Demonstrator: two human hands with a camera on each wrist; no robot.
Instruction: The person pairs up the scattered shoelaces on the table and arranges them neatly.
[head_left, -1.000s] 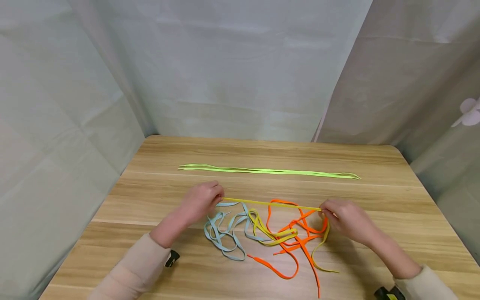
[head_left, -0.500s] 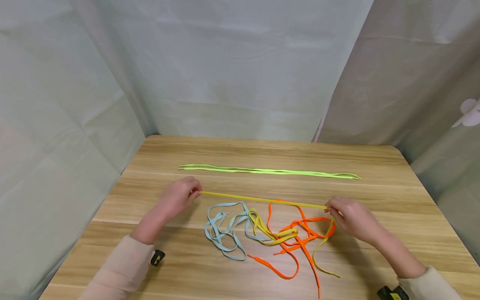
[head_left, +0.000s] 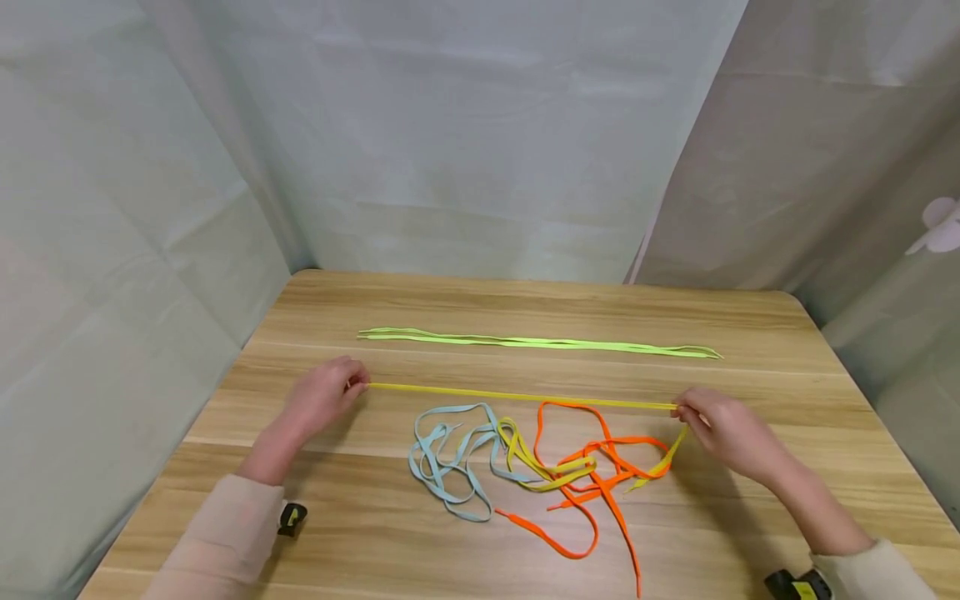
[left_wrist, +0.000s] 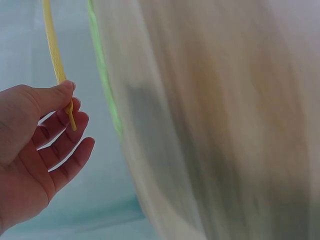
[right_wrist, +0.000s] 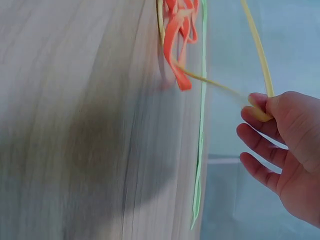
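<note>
A yellow shoelace [head_left: 517, 397] is stretched nearly straight between the two hands, above the table. My left hand [head_left: 324, 398] pinches one end of it between thumb and forefinger; in the left wrist view the lace tip [left_wrist: 73, 121] pokes out below the thumb. On the other side my right hand [head_left: 723, 433] pinches the lace too, and a loose yellow tail hangs from those fingers toward the orange shoelace [head_left: 615, 500]. Under the stretched lace lie a tangled light blue shoelace [head_left: 450, 467] and a bundled second yellow length [head_left: 551, 475], which overlaps the orange one.
Lime green shoelaces [head_left: 540, 342] lie straight side by side across the back of the wooden table [head_left: 480, 304]. Pale curtains [head_left: 465, 150] hang behind the table and at its sides.
My left hand has moved well to the left and my right hand slightly to the right, drawing out a longer stretch of yellow lace. The loose tail at the right has shortened and lifted.
</note>
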